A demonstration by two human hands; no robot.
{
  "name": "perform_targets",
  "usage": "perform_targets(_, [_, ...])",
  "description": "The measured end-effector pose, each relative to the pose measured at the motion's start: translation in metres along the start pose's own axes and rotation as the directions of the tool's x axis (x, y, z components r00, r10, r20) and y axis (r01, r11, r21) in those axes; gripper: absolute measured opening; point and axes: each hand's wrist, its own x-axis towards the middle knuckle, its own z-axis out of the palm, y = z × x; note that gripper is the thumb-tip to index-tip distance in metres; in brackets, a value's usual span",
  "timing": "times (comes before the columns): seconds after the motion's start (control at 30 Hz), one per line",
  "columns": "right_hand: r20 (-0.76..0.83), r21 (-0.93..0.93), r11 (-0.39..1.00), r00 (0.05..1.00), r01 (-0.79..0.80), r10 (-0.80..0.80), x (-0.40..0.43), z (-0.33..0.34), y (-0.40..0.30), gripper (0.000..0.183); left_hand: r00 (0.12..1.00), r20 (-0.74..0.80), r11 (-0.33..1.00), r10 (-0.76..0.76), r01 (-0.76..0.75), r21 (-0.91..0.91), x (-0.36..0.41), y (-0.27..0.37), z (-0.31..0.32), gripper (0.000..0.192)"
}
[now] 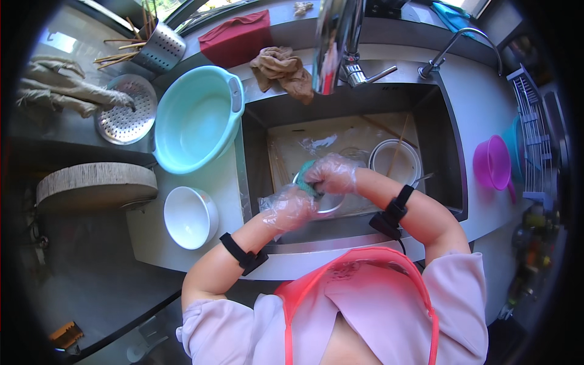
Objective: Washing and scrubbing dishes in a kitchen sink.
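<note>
Both hands wear thin clear plastic gloves over a dark sink (438,137) with water in its bottom. My left hand (289,207) grips the near-left side of a white-rimmed bowl (329,211), which is mostly hidden by the hands. My right hand (332,173) presses a green scrubbing cloth (306,180) against the bowl's rim. To the right of that hand, white bowls (372,159) sit nested in the water. A chopstick (403,127) leans across them, and more chopsticks (276,159) lie along the sink's left side.
A chrome faucet (356,73) stands behind the sink, near a crumpled brown cloth (283,73). On the left are a turquoise basin (196,123) and a white bowl (190,218). A pink dipper (492,162) and a dish rack (536,137) occupy the right side.
</note>
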Motion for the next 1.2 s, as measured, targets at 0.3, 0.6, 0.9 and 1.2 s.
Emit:
perform_targets(0.3, [-0.058, -0.142, 0.88, 0.891, -0.453, 0.45, 0.008, 0.036, 0.037, 0.03, 0.932, 0.252, 0.888, -0.262, 0.13, 0.442, 0.06, -0.038, 0.001, 0.015])
perform_targets(0.6, [-0.184, -0.005, 0.882, 0.868, -0.471, 0.462, 0.03, 0.074, 0.079, 0.027, 0.481, 0.512, -0.194, -0.712, 0.566, -0.802, 0.06, -0.062, 0.006, 0.088])
perform_targets(0.9, [-0.347, -0.256, 0.917, 0.914, -0.307, 0.209, 0.04, 0.079, 0.084, 0.026, 0.573, 0.044, 0.332, -0.819, 0.535, -0.777, 0.073, -0.088, 0.055, 0.069])
perform_targets(1.2, [-0.109, 0.672, 0.689, 0.884, -0.272, 0.455, 0.031, 0.082, 0.087, 0.032, 0.478, -0.127, 0.468, -0.869, 0.713, -0.522, 0.097, -0.061, 0.027, 0.057])
